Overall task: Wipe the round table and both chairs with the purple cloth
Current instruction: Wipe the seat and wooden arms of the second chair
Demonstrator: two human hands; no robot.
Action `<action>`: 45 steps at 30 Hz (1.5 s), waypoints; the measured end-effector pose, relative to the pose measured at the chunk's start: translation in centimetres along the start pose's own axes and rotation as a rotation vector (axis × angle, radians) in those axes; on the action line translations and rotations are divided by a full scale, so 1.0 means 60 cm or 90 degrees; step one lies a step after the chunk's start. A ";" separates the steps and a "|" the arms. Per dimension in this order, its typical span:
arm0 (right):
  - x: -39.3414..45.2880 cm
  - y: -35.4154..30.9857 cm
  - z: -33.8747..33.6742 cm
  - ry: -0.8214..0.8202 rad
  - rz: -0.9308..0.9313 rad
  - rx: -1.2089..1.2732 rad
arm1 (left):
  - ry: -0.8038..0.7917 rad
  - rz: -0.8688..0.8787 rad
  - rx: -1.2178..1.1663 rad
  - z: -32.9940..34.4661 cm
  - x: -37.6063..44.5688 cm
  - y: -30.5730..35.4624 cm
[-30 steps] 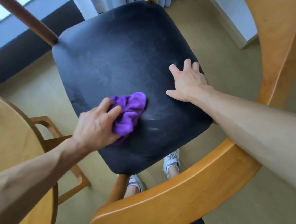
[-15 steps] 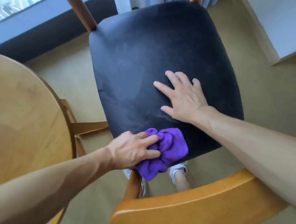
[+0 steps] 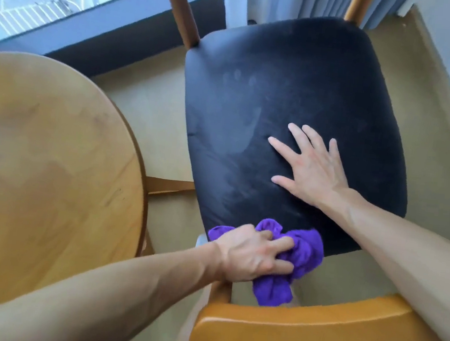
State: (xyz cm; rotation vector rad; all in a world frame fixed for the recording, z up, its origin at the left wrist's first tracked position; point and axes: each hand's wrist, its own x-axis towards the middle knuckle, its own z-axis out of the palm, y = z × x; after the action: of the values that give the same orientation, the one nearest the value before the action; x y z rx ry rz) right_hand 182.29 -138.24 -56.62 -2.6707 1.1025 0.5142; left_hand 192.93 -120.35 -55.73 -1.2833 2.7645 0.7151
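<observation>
A wooden chair with a black padded seat (image 3: 295, 100) fills the middle of the view, its curved wooden backrest (image 3: 311, 337) nearest me. My left hand (image 3: 251, 253) is shut on the crumpled purple cloth (image 3: 304, 253) at the seat's near left edge, with part of the cloth hanging below the edge. My right hand (image 3: 313, 168) lies flat on the seat, fingers spread, holding nothing. The round wooden table (image 3: 46, 165) stands to the left of the chair.
A window and dark sill run along the top left. Grey curtains hang behind the chair, and a white wall base sits at the right. Beige floor shows between table and chair. A wooden table leg brace (image 3: 169, 185) reaches toward the seat.
My left hand has dragged the cloth from the middle of the seat down to its near edge. My right hand has stayed pressed on the seat. The view has shifted right of the table.
</observation>
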 end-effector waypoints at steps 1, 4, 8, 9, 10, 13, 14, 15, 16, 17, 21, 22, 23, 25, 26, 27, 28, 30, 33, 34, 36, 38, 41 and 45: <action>0.000 0.000 0.002 0.004 -0.002 -0.004 | -0.002 -0.019 0.007 0.002 -0.015 -0.009; -0.002 0.000 0.002 0.016 -0.007 -0.001 | -0.003 -0.086 0.018 -0.004 -0.071 -0.037; -0.003 0.004 0.007 0.021 0.001 0.002 | -0.011 -0.204 0.043 -0.013 -0.119 -0.064; -0.003 0.004 0.008 0.023 0.001 0.001 | -0.007 -0.241 0.048 -0.019 -0.125 -0.076; -0.003 0.005 0.009 0.027 0.002 0.002 | 0.002 -0.286 0.052 -0.029 -0.129 -0.095; -0.003 0.006 0.012 0.041 0.004 0.006 | 0.110 -0.492 0.034 -0.074 -0.121 -0.187; -0.004 0.007 0.013 0.042 0.005 0.006 | 0.166 -0.584 0.007 -0.092 -0.108 -0.226; -0.004 0.009 0.013 0.044 0.006 0.008 | 0.219 -0.675 -0.026 -0.111 -0.092 -0.263; -0.003 0.010 0.013 0.045 0.006 0.014 | 0.258 -0.757 -0.063 -0.129 -0.075 -0.293; -0.003 0.011 0.012 0.044 0.008 0.023 | 0.276 -0.824 -0.104 -0.143 -0.056 -0.318; 0.000 0.012 0.010 0.047 0.026 0.070 | 0.273 -0.907 -0.171 -0.140 -0.020 -0.315; 0.000 0.011 0.011 0.058 0.033 0.085 | 0.280 -0.885 -0.151 -0.128 -0.018 -0.291; 0.000 0.009 0.009 0.073 0.042 0.108 | 0.283 -0.847 -0.122 -0.115 -0.016 -0.261; 0.003 0.003 -0.003 0.094 0.077 0.185 | 0.261 -0.742 -0.068 -0.087 -0.009 -0.188; 0.005 0.000 -0.012 0.096 0.102 0.226 | 0.244 -0.681 -0.053 -0.075 -0.001 -0.150; 0.008 -0.001 -0.020 0.097 0.125 0.259 | 0.220 -0.612 -0.051 -0.067 0.009 -0.114; 0.010 0.000 -0.027 0.099 0.142 0.281 | 0.184 -0.528 -0.058 -0.058 0.017 -0.083; 0.012 0.004 -0.033 0.100 0.149 0.296 | 0.089 -0.347 -0.055 -0.046 0.026 -0.045; 0.010 0.019 -0.032 0.110 0.150 0.321 | 0.049 -0.229 -0.014 -0.052 0.021 -0.071; 0.011 0.026 -0.031 0.125 0.161 0.333 | 0.074 -0.247 -0.006 -0.063 0.019 -0.094; 0.015 0.039 -0.026 0.155 0.200 0.348 | 0.143 -0.358 0.035 -0.095 0.021 -0.157; 0.018 0.049 -0.023 0.157 0.232 0.346 | 0.218 -0.527 0.067 -0.138 0.029 -0.242; 0.015 0.056 -0.021 0.142 0.220 0.342 | 0.269 -0.780 0.019 -0.199 0.043 -0.356; 0.015 0.065 -0.034 0.119 0.239 0.398 | 0.297 -0.937 -0.135 -0.211 0.099 -0.361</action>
State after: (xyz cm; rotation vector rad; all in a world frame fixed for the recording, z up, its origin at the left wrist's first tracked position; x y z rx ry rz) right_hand 180.58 -142.15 -55.32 -2.0051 1.5251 -0.0407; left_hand 206.99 -141.95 -54.20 -3.0461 1.1026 0.5176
